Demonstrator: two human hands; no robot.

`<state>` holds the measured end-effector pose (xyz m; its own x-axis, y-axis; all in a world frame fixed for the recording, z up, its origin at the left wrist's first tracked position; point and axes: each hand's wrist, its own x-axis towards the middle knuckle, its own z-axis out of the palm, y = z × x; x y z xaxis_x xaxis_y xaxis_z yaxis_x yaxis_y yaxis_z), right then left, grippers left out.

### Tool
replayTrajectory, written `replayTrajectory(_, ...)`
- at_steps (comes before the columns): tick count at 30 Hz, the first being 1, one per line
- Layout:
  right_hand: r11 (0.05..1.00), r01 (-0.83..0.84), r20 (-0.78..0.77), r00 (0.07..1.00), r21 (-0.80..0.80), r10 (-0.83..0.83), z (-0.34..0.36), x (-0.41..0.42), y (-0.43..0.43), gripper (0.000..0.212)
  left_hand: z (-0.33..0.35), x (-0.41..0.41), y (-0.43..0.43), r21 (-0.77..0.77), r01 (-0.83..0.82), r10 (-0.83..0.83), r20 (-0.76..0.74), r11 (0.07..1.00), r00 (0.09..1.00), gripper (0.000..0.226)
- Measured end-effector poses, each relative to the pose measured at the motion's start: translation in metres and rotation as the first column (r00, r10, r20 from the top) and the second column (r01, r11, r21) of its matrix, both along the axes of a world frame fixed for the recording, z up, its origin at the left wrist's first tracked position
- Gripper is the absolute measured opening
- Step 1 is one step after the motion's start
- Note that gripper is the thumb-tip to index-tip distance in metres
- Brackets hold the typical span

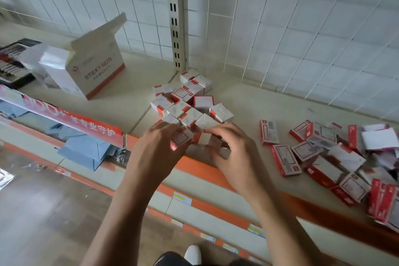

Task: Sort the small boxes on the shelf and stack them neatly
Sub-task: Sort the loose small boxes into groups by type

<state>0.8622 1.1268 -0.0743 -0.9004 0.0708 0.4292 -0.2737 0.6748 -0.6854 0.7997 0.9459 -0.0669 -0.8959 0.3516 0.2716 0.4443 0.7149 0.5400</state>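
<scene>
The step in hand looks like gathering and squaring up. At the front edge of the shelf (248,101), the left hand (158,144) has its fingers (172,128) curled round one small box (181,138). The right hand (230,153) has its fingers (220,131) clamped over a second box (204,138), and the two boxes touch between the hands. Just behind them, running back toward the slotted upright (175,17) at the rear edge, sits a heap of small boxes (185,101), tilted every way and not yet stacked. Well apart, toward the right end of the shelf, a scatter of flatter boxes (313,151) lies overlapping. An open sticky-note carton (97,71) stands toward the left rear. Most of the sorting appears undone. The next move likely calls for turning the two held boxes to face the same way, pressing their sides flush, and setting them on a bare patch of shelf as the base of a stack. It also calls for keeping clear of the front edge, where a nudge could tip the heap over.
</scene>
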Motion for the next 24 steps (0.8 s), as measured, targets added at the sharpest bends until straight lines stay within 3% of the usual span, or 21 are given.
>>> replayTrajectory(8, 0.990, 0.032, -0.017, 0.999, 0.135, -0.030, -0.008, -0.015, -0.003, 0.035, -0.003, -0.015, -0.004, -0.120, 0.010, -0.019, -0.069, 0.993, 0.997, 0.037)
replayTrajectory(13, 0.981, -0.040, -0.027, 0.999, 0.191, 0.046, -0.019, -0.016, -0.003, 0.025, -0.006, -0.019, -0.007, -0.149, 0.055, -0.063, -0.049, 0.987, 0.997, 0.041)
replayTrajectory(19, 0.973, -0.105, 0.067, 0.993, 0.206, 0.093, -0.024, -0.014, 0.007, 0.043, -0.005, -0.017, -0.016, -0.145, 0.095, -0.098, -0.014, 0.985, 0.995, 0.036)
replayTrajectory(24, 0.973, -0.034, 0.021, 0.999, 0.227, 0.030, -0.028, -0.015, 0.003, 0.025, -0.006, -0.018, -0.016, -0.139, 0.085, -0.088, -0.014, 0.987, 0.996, 0.034)
